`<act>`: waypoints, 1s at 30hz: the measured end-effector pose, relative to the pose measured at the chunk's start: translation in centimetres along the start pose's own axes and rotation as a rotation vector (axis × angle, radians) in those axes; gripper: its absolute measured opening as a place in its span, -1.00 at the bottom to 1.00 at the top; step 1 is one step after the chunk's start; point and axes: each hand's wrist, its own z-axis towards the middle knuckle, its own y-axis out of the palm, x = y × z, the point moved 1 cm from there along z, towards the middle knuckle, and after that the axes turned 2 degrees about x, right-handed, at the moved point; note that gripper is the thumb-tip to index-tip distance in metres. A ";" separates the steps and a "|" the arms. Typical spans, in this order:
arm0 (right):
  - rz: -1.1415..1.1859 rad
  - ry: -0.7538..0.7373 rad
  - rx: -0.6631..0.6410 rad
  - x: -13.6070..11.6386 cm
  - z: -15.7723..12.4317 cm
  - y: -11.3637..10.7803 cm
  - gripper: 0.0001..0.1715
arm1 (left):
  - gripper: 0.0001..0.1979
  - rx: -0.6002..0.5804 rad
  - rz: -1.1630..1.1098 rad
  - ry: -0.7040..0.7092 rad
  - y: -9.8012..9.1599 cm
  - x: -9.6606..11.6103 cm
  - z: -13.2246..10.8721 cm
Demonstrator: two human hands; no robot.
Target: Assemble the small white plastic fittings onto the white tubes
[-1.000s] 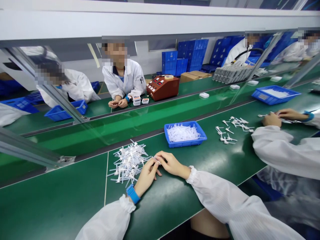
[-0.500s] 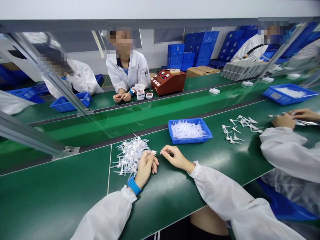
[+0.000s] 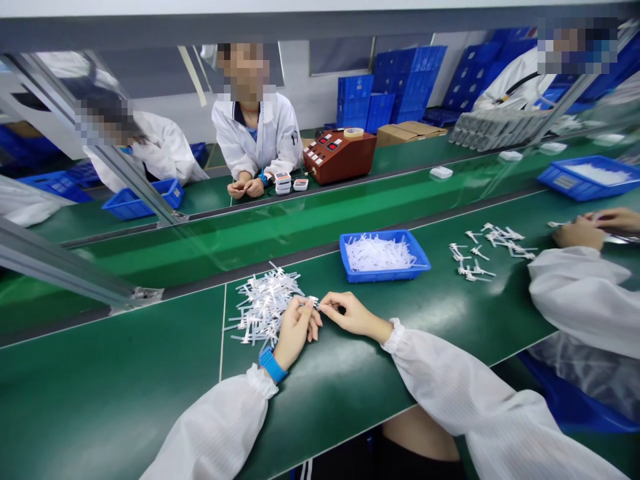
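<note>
A heap of small white plastic parts (image 3: 265, 303) lies on the green bench in front of me. My left hand (image 3: 295, 330), with a blue wrist strap (image 3: 273, 365), rests beside the heap's right edge and pinches one small white part (image 3: 311, 301). My right hand (image 3: 347, 313) meets it fingertip to fingertip, its fingers pinched on the same part's other end. A blue tray (image 3: 423, 252) holding more white parts stands just beyond my right hand.
A co-worker's hands (image 3: 590, 227) work at the right beside several scattered white parts (image 3: 483, 253). A green conveyor belt (image 3: 280, 230) runs behind. Across it sit people in white coats, a brown box (image 3: 340, 155), blue bins (image 3: 145, 200) and stacked crates (image 3: 390, 87).
My hands were joined, drew apart half a second ago, and have come together again at the fingertips. The view has tilted down slightly.
</note>
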 end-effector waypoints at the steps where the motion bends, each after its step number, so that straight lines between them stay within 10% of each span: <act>1: -0.003 0.001 0.003 0.0 0.0 0.0 -0.70 | -0.70 -0.002 0.004 0.000 0.0 0.0 0.0; 30: -0.035 0.019 0.036 0.1 0.0 0.1 -0.74 | -0.71 0.008 0.068 0.015 0.2 -0.4 0.3</act>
